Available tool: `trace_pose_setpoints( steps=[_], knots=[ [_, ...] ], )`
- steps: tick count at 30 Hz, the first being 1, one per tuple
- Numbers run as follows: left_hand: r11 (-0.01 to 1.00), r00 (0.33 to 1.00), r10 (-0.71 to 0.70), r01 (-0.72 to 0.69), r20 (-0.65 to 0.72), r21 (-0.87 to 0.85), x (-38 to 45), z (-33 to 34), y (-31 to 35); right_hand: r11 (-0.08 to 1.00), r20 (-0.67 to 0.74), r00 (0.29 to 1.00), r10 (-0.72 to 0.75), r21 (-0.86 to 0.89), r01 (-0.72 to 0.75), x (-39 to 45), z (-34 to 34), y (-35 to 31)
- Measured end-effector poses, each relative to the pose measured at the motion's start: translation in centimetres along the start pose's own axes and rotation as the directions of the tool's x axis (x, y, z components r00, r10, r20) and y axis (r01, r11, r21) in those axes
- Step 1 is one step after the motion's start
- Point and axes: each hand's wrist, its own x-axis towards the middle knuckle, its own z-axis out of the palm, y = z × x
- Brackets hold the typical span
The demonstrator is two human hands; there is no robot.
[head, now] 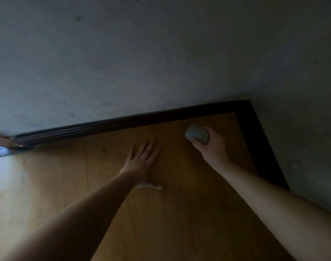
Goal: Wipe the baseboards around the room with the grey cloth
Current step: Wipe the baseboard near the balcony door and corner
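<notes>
**Cloth in hand near the corner, baseboard not yet touched**

Head view. Dim light, some blur. Right hand (210, 143) grips a balled grey cloth (197, 133), fingers curled round it; the cloth bulges out of the fist at the far side. It hovers over the wooden floor (108, 213), near the room corner, close to but apart from the dark baseboard (123, 122). Left hand (142, 162) lies flat on the floor, fingers straight and slightly spread, thumb out to the side; it appears to carry weight as a prop. The baseboard runs along the far wall (123, 63) and turns at the corner to follow the right-hand wall.

Risks, as judged from here:
- Cloth is wadded tight, so only a small patch would meet the baseboard; the moulded top edge could be skipped.
- The corner joint is the darkest spot; dust there is hard to see and easily missed.
- The floor reflects light at left and looks glossy; the propping hand could slide if the reach lengthens.
- Knuckles may scrape the wall when wiping close in.

Counts: hands, two. Cloths, one. Baseboard runs in sight, two, meeting at one corner. Walls, two.
</notes>
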Motion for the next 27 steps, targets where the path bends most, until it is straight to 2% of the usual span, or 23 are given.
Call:
trace_pose_setpoints(
  steps=[3,7,13,15,18,21,23,25,27],
  knots=[
    [0.999,0.999,-0.018,0.017,-0.039,-0.029,0.9,0.9,0.1,0.998,-0.061,0.997,0.044,-0.037,-0.046,0.0,-2.6,1.7],
    [0.998,0.999,-0.035,0.034,-0.021,-0.049,0.8,1.4,0.1,0.985,-0.089,0.984,0.155,-0.058,-0.161,-0.4,-5.4,3.3],
    [0.999,0.996,-0.033,0.033,0.079,0.006,0.9,-0.3,0.6,0.970,-0.093,0.971,0.219,-0.087,-0.227,-2.9,-8.8,2.2],
    [0.996,0.996,0.028,-0.034,0.089,0.077,0.9,-0.8,0.7,0.969,-0.088,0.971,0.221,-0.093,-0.228,-4.0,-9.2,1.7],
    [0.945,0.949,0.272,-0.295,0.159,0.142,2.6,-2.3,3.0,0.964,-0.162,0.957,0.240,-0.078,-0.255,-4.7,-9.0,1.8],
    [0.930,0.923,0.338,-0.357,0.183,0.083,4.2,-3.0,6.8,0.955,-0.355,0.888,0.293,0.067,-0.288,-4.8,-7.7,2.3],
    [0.926,0.924,0.335,-0.360,0.186,0.118,4.9,-2.4,7.5,0.946,-0.467,0.822,0.325,0.156,-0.286,-4.8,-6.2,2.9],
    [0.918,0.927,0.337,-0.362,0.163,0.161,5.2,-1.5,7.2,0.916,-0.501,0.768,0.399,0.248,-0.314,-4.9,-4.5,3.9],
    [0.919,0.921,0.346,-0.371,0.176,0.131,5.6,-0.9,7.0,0.889,-0.493,0.740,0.457,0.288,-0.356,-4.9,-3.3,5.0]
  ],
)
